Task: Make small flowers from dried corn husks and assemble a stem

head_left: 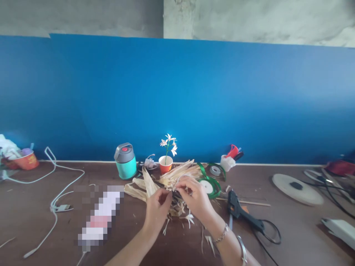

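Note:
My left hand (158, 207) and my right hand (195, 195) meet fingertip to fingertip in the middle of the table. Both are closed in a pinch on something too small to make out. Beneath and behind them lies a pile of dried corn husks (181, 173), with a wide husk piece (150, 182) standing up beside my left hand. A pale husk flower (189, 218) and narrow scraps (210, 244) rest below the right hand. Just beyond the pile, an orange paper cup (165, 168) holds a green stem with several white flowers (168, 142).
Right of my hands are a green ribbon spool (206, 186), a thin stick (249, 202) and a black glue gun (241, 212) with its cord. A teal jar (126, 166), a white cup of tools (227, 162) and white cables (57, 195) stand or lie around. A blue panel (177, 96) closes off the back.

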A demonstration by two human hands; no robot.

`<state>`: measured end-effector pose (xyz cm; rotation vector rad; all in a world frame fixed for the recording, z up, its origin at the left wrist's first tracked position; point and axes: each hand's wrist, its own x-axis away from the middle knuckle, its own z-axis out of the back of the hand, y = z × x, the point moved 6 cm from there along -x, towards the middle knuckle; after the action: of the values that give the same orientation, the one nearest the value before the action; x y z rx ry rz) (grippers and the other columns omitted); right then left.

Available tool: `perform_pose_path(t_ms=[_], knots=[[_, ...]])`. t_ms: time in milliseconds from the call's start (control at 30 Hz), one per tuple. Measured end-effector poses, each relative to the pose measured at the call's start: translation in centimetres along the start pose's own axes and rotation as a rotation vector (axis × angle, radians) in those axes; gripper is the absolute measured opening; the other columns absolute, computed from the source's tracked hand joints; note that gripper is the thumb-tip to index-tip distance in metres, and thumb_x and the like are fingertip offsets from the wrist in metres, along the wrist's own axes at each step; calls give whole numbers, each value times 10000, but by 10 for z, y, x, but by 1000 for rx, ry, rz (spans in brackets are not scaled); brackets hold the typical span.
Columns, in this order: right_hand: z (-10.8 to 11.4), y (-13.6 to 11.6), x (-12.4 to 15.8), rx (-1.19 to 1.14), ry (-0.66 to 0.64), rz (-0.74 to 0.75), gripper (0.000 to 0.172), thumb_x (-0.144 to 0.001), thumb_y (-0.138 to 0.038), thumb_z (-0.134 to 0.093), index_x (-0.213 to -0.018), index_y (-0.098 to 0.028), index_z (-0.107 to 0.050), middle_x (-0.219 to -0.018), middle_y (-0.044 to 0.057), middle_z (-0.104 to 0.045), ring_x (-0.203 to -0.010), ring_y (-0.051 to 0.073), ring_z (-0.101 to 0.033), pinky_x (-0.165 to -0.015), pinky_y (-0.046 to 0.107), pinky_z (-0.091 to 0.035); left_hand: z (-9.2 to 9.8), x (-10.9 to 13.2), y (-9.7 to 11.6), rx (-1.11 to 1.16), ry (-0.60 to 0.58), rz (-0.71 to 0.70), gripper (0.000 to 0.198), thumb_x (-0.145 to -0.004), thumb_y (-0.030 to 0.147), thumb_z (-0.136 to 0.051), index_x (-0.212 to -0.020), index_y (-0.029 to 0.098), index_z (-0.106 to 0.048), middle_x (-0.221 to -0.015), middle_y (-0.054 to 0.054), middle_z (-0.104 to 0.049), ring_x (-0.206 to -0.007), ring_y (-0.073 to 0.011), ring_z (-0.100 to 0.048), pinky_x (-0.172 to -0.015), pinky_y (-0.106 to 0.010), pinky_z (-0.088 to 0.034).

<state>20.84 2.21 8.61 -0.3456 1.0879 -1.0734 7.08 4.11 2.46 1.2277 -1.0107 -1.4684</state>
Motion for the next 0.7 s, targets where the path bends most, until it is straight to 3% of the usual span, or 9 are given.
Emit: perform_pose_path(t_ms=[133, 700], knots=[[-4, 2, 2, 28, -18, 19, 148, -774, -90, -544, -761, -194, -650, -774, 42, -649, -817, 189, -585, -735, 311, -468, 0, 1, -3, -8, -8, 16, 209, -757, 341, -570, -698, 160, -656, -602, -3, -622, -570, -152, -545, -549, -238, -416], [-10, 5, 5, 130, -24, 47, 170, -761, -55, -517, -774, -197, -610, -793, 41, -626, -802, 191, -570, -728, 312, -462, -3, 5, 0, -24, -29, 4, 211, -761, 336, -559, -690, 162, -655, -595, -5, -623, -563, -153, -548, -539, -234, -411]])
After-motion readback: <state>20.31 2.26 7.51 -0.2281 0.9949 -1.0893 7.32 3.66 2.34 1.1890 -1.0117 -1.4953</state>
